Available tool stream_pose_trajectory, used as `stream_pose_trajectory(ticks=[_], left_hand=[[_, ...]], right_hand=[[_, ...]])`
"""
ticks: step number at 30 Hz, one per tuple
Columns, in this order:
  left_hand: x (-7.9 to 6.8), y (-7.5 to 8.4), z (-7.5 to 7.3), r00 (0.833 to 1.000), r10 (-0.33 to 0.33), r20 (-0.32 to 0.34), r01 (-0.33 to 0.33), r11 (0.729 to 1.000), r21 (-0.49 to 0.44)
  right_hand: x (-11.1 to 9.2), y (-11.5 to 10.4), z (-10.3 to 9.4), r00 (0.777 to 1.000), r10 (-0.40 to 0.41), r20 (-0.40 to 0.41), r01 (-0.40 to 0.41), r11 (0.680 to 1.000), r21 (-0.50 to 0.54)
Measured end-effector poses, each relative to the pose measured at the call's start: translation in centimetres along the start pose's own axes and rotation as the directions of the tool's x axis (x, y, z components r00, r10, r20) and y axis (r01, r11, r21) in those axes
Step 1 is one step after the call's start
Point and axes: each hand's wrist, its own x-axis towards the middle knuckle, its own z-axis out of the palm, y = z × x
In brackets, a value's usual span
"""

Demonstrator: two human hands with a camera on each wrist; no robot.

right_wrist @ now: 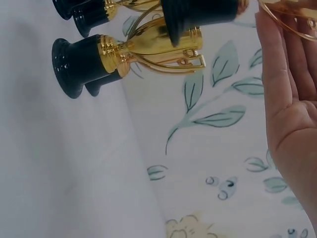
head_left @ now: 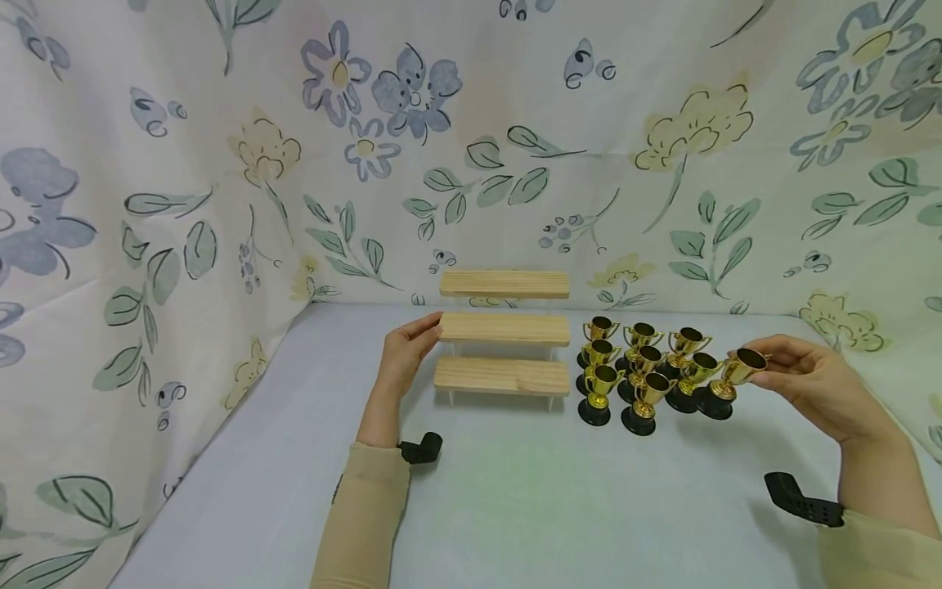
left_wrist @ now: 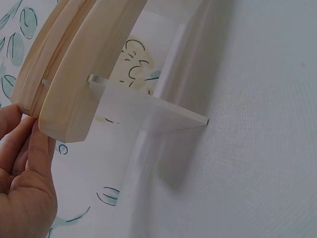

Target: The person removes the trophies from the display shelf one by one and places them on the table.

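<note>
A three-tier wooden display shelf (head_left: 504, 330) stands on the table. My left hand (head_left: 403, 355) holds the left end of its middle board, and in the left wrist view its fingers (left_wrist: 38, 148) meet the board's end. My right hand (head_left: 809, 378) pinches a small gold trophy cup (head_left: 742, 366) with a black base by its right side. That trophy leans to the right, beside a close group of several matching trophies (head_left: 649, 391). The right wrist view shows the held cup only partly, at the top edge, with its gold handle at the fingers.
The grouped trophies stand upright just right of the shelf. Clear supports (left_wrist: 148, 106) carry the boards above the white table (head_left: 515, 491). A flowered cloth (head_left: 471, 147) hangs behind and along the sides. Each wrist wears a black camera mount (head_left: 421, 448).
</note>
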Motion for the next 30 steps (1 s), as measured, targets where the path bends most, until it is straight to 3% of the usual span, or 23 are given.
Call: stream_pose_trajectory(ticks=[3, 8, 11, 16, 22, 30], left_hand=[[0.0, 0.0, 0.0, 1.000, -0.004, -0.001, 0.004, 1.000, -0.004], [0.0, 0.0, -0.1, 1.000, -0.003, -0.001, 0.003, 1.000, -0.001], [0.0, 0.0, 0.0, 1.000, -0.002, 0.004, 0.002, 1.000, 0.006], [0.0, 0.0, 0.0, 1.000, 0.000, 0.007, 0.000, 1.000, 0.007], [0.0, 0.0, -0.1, 1.000, 0.000, 0.008, 0.000, 1.000, -0.006], [0.1, 0.0, 0.0, 1.000, -0.005, 0.005, 0.005, 1.000, -0.007]], right_hand=[[-0.2, 0.2, 0.2, 0.995, 0.094, -0.043, -0.099, 0.985, -0.140], [-0.3, 0.5, 0.4, 0.961, 0.244, -0.132, -0.277, 0.876, -0.395], [-0.3, 0.7, 0.4, 0.943, 0.291, -0.159, -0.332, 0.819, -0.468], [-0.3, 1.0, 0.2, 0.922, 0.340, -0.186, -0.386, 0.761, -0.522], [-0.3, 1.5, 0.0, 0.917, 0.359, -0.171, -0.394, 0.762, -0.514], [-0.4, 2.4, 0.0, 0.919, 0.363, -0.155, -0.393, 0.802, -0.450]])
